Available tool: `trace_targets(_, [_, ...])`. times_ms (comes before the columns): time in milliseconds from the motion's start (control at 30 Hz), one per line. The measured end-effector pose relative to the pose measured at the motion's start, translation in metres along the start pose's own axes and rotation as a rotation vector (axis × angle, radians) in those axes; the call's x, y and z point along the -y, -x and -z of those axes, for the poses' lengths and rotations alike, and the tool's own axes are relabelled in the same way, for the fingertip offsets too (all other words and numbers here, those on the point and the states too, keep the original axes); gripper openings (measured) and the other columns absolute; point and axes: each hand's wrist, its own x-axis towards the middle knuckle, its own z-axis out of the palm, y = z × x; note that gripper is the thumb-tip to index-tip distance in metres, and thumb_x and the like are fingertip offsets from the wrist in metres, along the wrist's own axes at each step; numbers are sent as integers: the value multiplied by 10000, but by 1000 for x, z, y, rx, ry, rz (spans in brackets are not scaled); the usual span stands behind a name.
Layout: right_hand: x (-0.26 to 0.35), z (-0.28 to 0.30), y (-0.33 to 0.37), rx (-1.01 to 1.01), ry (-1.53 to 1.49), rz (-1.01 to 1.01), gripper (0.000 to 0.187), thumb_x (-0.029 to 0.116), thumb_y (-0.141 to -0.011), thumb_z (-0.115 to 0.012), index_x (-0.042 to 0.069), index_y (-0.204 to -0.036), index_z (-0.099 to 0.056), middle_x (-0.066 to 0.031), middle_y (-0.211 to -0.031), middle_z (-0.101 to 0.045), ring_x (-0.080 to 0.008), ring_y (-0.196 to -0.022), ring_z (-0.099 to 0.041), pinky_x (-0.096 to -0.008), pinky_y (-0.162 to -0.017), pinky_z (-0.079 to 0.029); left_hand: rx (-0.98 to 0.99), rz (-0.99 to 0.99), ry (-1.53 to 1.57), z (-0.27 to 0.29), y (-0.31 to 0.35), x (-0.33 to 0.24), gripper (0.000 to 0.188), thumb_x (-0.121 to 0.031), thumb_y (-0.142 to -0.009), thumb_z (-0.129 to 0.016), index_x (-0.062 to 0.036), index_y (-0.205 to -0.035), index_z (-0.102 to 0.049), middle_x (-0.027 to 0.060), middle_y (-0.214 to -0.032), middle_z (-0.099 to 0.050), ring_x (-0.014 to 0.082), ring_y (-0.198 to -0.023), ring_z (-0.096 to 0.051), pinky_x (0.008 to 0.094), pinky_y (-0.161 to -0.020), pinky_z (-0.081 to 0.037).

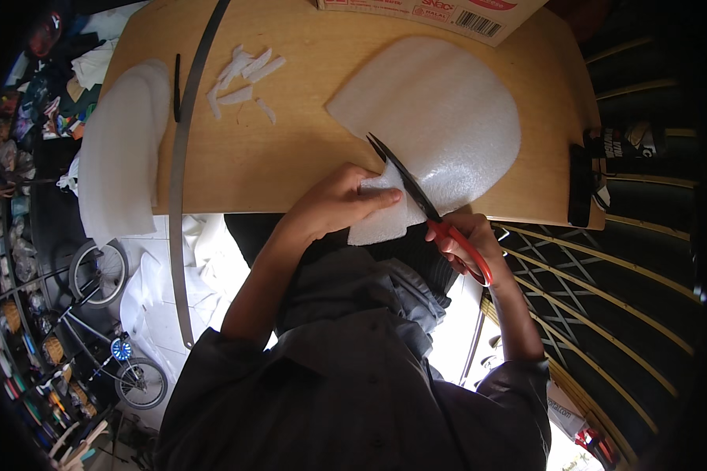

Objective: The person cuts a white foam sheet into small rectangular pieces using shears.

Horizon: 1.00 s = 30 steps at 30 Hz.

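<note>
My left hand point(334, 202) pinches a small piece of white foam sheet point(381, 220) between thumb and fingers at the table's near edge. In my right hand point(467, 235) is a pair of scissors point(426, 202) with red handles, its dark blades parted and pointing up and left. The blades lie alongside the small piece's right edge; whether they touch it I cannot tell. Just beyond, a large rounded sheet of white foam point(456, 110) lies flat on the wooden table point(291, 86), partly behind the scissors.
Several white foam strips point(247, 71) lie at the table's far left. Left of them are a dark pen-like stick point(177, 86), a long metal ruler point(182, 157) overhanging the near edge, and more foam sheets point(126, 157). A cardboard box point(448, 20) stands at the back; a bicycle point(102, 337) is lower left.
</note>
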Motion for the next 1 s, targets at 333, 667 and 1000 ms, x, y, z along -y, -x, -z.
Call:
trace_targets(333, [13, -9, -5, 129, 17, 57, 802, 747, -835, -556, -32, -1022, -546, -17, -692, -488, -64, -458, -461, -210, -424, -371, -303, -23, 501, 5, 35, -3, 257, -222, -948, -647, -35, -1123, -618, 2, -780, -590, 63, -598, -487, 220, -549, -402])
trace_targets(667, [0, -31, 13, 33, -9, -52, 737, 578, -837, -700, -31, -1203, -505, -28, -839, -511, -108, -625, -527, -250, -570, -438, -552, -289, 613, 34, 42, 33, 198, -159, -943, -659, -19, -1073, -606, 16, -900, -629, 88, -612, -478, 236, -567, -402])
trace_targets(1000, [11, -61, 6, 96, 520, 112, 856, 560, -642, -847, -13, -1195, -532, -56, -642, -511, -215, -590, -571, -353, -577, -449, -529, -220, 589, 48, 54, 24, 286, -229, -986, -621, -11, -1168, -588, -26, -859, -581, 31, -705, -455, 210, -594, -391])
